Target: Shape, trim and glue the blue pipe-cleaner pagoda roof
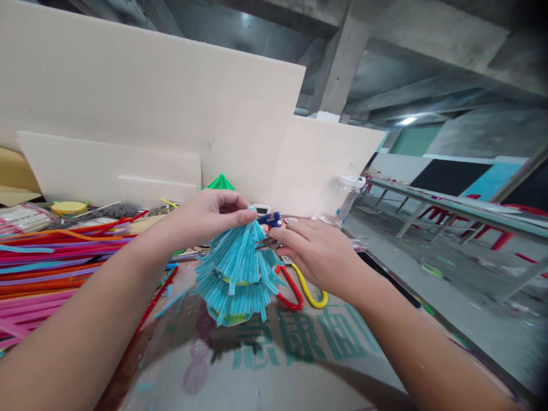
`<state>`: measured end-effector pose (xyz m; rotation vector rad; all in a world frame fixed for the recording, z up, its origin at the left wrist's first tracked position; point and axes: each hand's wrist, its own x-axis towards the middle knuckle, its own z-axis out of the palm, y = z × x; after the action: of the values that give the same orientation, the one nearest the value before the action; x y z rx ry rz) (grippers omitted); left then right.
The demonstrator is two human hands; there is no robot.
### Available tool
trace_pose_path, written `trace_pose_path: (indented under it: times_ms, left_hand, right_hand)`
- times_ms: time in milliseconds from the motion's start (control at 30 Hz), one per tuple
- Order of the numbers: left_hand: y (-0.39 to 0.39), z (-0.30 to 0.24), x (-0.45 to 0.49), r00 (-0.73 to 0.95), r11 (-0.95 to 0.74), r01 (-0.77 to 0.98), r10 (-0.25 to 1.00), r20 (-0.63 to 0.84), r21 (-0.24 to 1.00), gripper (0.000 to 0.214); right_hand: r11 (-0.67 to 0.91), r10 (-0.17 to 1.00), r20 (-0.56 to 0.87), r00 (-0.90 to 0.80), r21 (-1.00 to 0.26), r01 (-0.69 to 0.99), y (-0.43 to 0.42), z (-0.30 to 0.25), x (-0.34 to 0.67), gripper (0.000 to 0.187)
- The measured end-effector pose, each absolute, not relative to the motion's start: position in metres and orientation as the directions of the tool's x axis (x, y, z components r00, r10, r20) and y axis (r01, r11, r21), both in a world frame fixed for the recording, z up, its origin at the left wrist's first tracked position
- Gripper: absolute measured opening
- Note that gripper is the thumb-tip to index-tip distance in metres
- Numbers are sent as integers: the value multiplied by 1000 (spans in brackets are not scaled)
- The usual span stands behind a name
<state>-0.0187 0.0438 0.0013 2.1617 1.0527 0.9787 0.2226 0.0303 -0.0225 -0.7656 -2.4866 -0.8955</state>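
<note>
A tiered cone of light-blue pipe cleaner pieces point(235, 257), shaped like a small tree, is held upright above the printed cardboard. My left hand point(209, 217) pinches its tip between thumb and fingers. On the cone's right side, my right hand point(319, 251) is closed around a small tool with metal jaws point(268, 244), whose tips touch the blue strands. The hand hides the rest of this tool. Below my right hand show a red handle loop point(293, 294) and a yellow one point(314, 294); whether they belong to the held tool I cannot tell.
Many coloured pipe cleaners point(55, 262) lie on the left. Behind them are grey yarn point(122, 210) and a yellow round item point(68, 208). A green cone point(221, 182), a blue object point(270, 220) and a clear jar point(340, 202) stand near the pale board point(149, 97).
</note>
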Motion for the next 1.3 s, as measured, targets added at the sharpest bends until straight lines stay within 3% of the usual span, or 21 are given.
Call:
trace_pose_path:
  times_ms: [167,267,333,400,500,567,733,1000,1133,1300]
  left_hand:
    - [46,-1,-20,421,-547,437,826,375,714,34]
    - [46,-1,-19,363,-575,441,817,449,690,37]
    - [43,2,-18,300,-629,502,770,563,594,39]
    - [36,7,-16,327,-693,584,677,659,422,38]
    - [25,11,-12,506,-768,609,569,648,199,33]
    - [21,11,-10,569,-796,588,536,624,147,25]
    - [21,11,-9,568,-838,513,492,660,184,23]
    - [15,22,-19,326,-718,590,630,705,369,27]
    - [17,16,-10,428,-763,567,595,680,311,26]
    - [16,3,11,594,-860,466,478,647,209,24]
  right_hand:
    - [669,359,537,-763,422,612,31,-21,223,28]
    - [655,360,593,-720,388,648,29,-17,224,29]
    - [634,361,621,-696,384,671,26,-15,224,27]
    - [618,363,638,-679,381,688,24,-13,224,27]
    - [609,366,658,-659,366,703,21,-13,223,28]
    - [608,368,665,-650,357,709,19,-14,222,27]
    - [607,357,691,-628,340,719,17,-12,222,28]
    - [620,365,721,-589,283,731,16,-11,223,27]
    - [674,303,816,-492,182,716,8,-11,217,26]
    - [719,312,821,-479,126,684,0,-11,213,25]
